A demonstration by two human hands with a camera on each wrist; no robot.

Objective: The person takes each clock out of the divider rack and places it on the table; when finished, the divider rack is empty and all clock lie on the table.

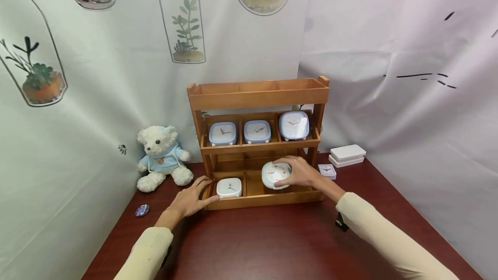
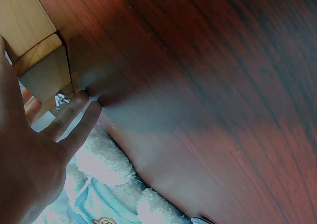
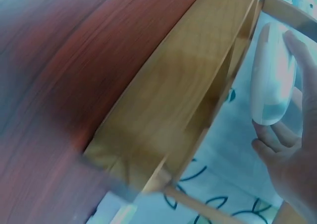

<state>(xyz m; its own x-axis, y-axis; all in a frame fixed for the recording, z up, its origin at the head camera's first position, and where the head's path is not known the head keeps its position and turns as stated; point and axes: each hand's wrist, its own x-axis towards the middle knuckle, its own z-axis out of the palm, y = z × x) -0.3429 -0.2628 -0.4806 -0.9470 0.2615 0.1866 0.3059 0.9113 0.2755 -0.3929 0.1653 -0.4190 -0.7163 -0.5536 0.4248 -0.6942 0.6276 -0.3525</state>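
A wooden three-tier shelf (image 1: 258,98) stands on the dark red table. My right hand (image 1: 297,171) grips a white alarm clock (image 1: 268,176) by its edges over the right part of the bottom tier. In the right wrist view, this clock (image 3: 271,80) appears edge-on between thumb and fingers. My left hand (image 1: 188,200) touches the shelf's lower left corner, fingers extended, beside a white clock (image 1: 229,187) in the bottom left compartment. On the middle tier sit three blue-rimmed clocks: left (image 1: 222,133), centre (image 1: 257,131) and right (image 1: 294,125).
Left of the shelf sits a white teddy bear (image 1: 161,159) in a blue hoodie. A small round purple-blue object (image 1: 142,210) lies before it. At right are a small square clock (image 1: 327,171) and stacked white boxes (image 1: 347,154). Pale printed fabric (image 1: 249,46) hangs behind.
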